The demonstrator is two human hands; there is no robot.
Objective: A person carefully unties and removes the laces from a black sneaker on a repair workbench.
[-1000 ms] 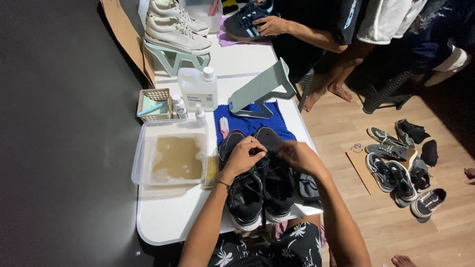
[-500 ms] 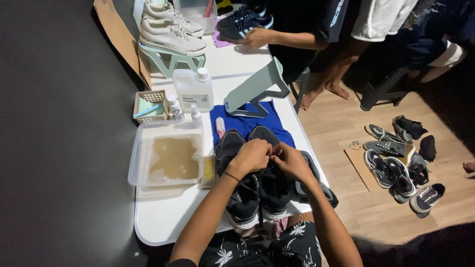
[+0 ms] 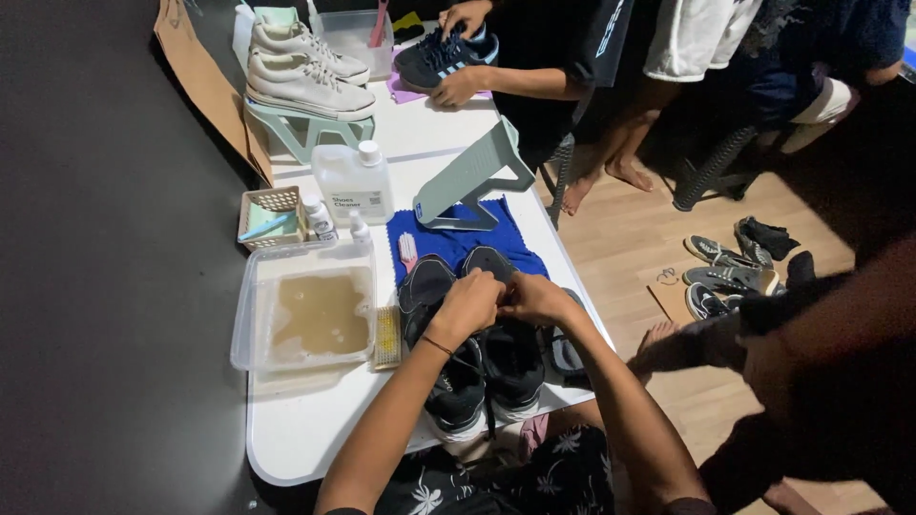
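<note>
Two black sneakers with white soles (image 3: 448, 381) lie side by side on the white table (image 3: 296, 439), toes on a blue cloth (image 3: 458, 243). My left hand (image 3: 468, 305) and my right hand (image 3: 534, 298) meet over the right sneaker (image 3: 510, 358), fingers pinched together at its upper part. What they pinch is hidden by the fingers. A thin dark band circles my left wrist.
A clear tub of murky water (image 3: 310, 315) with a scrub brush (image 3: 387, 336) stands to the left. Behind are a cleaner jug (image 3: 355, 181), small basket (image 3: 272, 215), grey shoe stand (image 3: 468, 181) and white sneakers on a rack (image 3: 305, 81). Another person's hands hold a dark sneaker (image 3: 444, 52). Shoes lie on the floor (image 3: 725, 267).
The view has shifted slightly. My hands have drawn closer together over the right sneaker. A dark blurred shape has entered at the right edge.
</note>
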